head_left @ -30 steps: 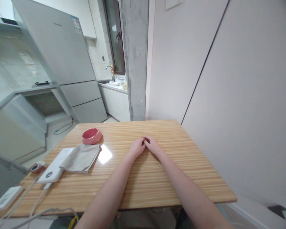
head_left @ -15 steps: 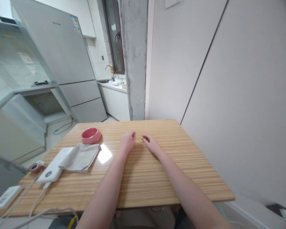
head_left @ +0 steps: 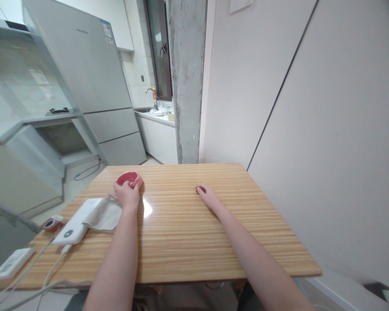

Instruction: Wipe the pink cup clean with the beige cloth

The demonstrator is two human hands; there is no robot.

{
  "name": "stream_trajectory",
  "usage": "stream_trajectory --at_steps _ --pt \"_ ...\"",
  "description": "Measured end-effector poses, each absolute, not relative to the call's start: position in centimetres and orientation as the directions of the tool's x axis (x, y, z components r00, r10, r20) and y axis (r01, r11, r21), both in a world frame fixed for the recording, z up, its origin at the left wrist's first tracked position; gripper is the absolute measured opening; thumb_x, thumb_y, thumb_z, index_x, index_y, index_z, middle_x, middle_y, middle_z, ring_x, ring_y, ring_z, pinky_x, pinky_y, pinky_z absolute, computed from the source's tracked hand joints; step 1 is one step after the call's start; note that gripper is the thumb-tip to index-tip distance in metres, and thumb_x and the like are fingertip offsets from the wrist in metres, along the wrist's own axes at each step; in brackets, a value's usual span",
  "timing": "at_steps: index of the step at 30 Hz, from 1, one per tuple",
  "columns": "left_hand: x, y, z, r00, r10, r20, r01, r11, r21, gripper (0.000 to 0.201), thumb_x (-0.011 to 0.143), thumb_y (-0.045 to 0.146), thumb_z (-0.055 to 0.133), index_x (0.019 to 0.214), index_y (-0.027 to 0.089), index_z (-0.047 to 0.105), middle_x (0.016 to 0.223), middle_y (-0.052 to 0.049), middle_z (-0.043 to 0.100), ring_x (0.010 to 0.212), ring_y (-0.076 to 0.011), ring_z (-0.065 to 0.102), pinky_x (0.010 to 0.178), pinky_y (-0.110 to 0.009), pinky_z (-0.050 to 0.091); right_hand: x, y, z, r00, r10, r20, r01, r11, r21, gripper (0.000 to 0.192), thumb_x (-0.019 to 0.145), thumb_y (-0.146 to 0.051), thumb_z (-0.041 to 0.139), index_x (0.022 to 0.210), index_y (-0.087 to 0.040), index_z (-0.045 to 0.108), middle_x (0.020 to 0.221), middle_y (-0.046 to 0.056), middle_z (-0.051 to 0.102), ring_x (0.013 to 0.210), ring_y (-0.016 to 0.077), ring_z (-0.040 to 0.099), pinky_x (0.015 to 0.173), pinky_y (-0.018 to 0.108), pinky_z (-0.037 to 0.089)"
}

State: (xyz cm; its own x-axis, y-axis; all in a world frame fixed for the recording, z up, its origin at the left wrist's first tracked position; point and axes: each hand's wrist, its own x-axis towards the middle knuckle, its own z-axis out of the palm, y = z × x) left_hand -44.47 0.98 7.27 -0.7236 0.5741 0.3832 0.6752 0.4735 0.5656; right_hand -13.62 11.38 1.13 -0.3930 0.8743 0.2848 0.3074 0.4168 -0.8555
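Hands apart on our desk (head_left: 194,242) | left hand (head_left: 127,195) grip closes on red bowl (head_left: 128,178) rim beside cloth (head_left: 104,214) | right hand (head_left: 207,196) rests flat, holding nothing, steadying us.

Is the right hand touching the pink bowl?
No, the right hand rests flat on the bare table, well apart from the pink bowl, which the left hand grips.
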Motion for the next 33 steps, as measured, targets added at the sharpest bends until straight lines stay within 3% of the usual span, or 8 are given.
stream_trajectory --at_steps 2,6,12,18,22,26,30,33 --pt "-43.9 1.6 7.5 -0.724 0.547 0.42 0.677 0.449 0.583 0.025 0.075 0.039 0.061 0.08 0.014 0.06 0.126 -0.019 0.044 0.121 -0.0356 0.043 0.103 -0.058 0.029 -13.6 11.5 1.1 -0.363 0.889 0.278 0.28 0.389 -0.878 0.021 0.082 -0.031 0.047 0.084 -0.019 0.065 0.085 0.006 0.069 0.082 0.0197 0.063 0.079 0.035 0.049" --pt "-40.4 3.3 7.3 -0.479 0.726 0.493 0.779 0.092 0.621 0.017 0.071 0.031 0.064 0.071 0.016 0.057 0.127 -0.015 0.045 0.117 -0.0256 0.048 0.105 -0.04 0.036 -13.7 11.9 1.2 -0.236 0.935 0.266 0.216 0.317 -0.924 0.025 0.081 -0.035 0.048 0.091 -0.018 0.064 0.094 0.009 0.069 0.085 0.0204 0.063 0.08 0.037 0.05" --pt "-31.0 3.9 6.5 -0.051 0.88 0.472 0.707 -0.302 0.64 0.017 0.071 0.027 0.066 0.066 0.018 0.053 0.139 -0.013 0.04 0.13 -0.0259 0.04 0.109 -0.041 0.033 -13.7 11.4 2.3 -0.178 0.928 0.328 0.102 0.349 -0.931 0.043 0.084 -0.048 0.048 0.114 -0.018 0.058 0.117 0.013 0.062 0.099 0.0226 0.061 0.084 0.039 0.051" --pt "-29.2 3.6 6.1 0.034 0.901 0.433 0.683 -0.337 0.647 0.017 0.07 0.026 0.069 0.066 0.017 0.054 0.142 -0.013 0.037 0.132 -0.0263 0.037 0.111 -0.041 0.03 -13.5 10.0 3.3 -0.32 0.839 0.44 0.142 0.502 -0.853 0.053 0.084 -0.044 0.054 0.132 -0.023 0.047 0.134 0.009 0.053 0.123 0.0218 0.05 0.106 0.039 0.038" --pt "-30.1 3.5 6.1 0.043 0.92 0.389 0.678 -0.313 0.666 0.02 0.07 0.031 0.07 0.067 0.017 0.056 0.141 -0.014 0.038 0.13 -0.0277 0.04 0.109 -0.042 0.034 -13.6 9.3 3.4 -0.397 0.818 0.417 0.226 0.527 -0.819 0.053 0.082 -0.039 0.057 0.132 -0.024 0.048 0.135 0.008 0.052 0.126 0.0223 0.046 0.109 0.041 0.032" --pt "-29.8 3.2 6.4 0.067 0.929 0.364 0.667 -0.313 0.676 0.021 0.071 0.034 0.07 0.067 0.017 0.058 0.137 -0.015 0.043 0.125 -0.0277 0.045 0.106 -0.041 0.037 -13.6 9.2 3.6 -0.385 0.829 0.406 0.31 0.53 -0.789 0.035 0.082 -0.037 0.055 0.113 -0.021 0.058 0.114 0.008 0.061 0.107 0.0214 0.055 0.098 0.039 0.041" --pt "-29.7 3.1 6.8 0.114 0.936 0.334 0.656 -0.323 0.682 0.019 0.072 0.034 0.069 0.069 0.018 0.061 0.135 -0.014 0.046 0.127 -0.0278 0.043 0.105 -0.04 0.038 -13.5 8.9 4.1 -0.377 0.822 0.427 0.375 0.557 -0.741 0.016 0.082 -0.035 0.054 0.089 -0.021 0.056 0.09 0.004 0.059 0.086 0.0192 0.055 0.081 0.034 0.045" --pt "-31.1 3.2 7.4 0.136 0.943 0.303 0.669 -0.313 0.674 0.025 0.078 0.034 0.061 0.097 0.019 0.063 0.135 -0.012 0.049 0.131 -0.0251 0.04 0.107 -0.039 0.035 -13.4 8.9 4.4 -0.372 0.821 0.434 0.418 0.565 -0.711 0.013 0.081 -0.034 0.054 0.081 -0.022 0.051 0.082 0.001 0.055 0.079 0.0183 0.052 0.074 0.032 0.043"
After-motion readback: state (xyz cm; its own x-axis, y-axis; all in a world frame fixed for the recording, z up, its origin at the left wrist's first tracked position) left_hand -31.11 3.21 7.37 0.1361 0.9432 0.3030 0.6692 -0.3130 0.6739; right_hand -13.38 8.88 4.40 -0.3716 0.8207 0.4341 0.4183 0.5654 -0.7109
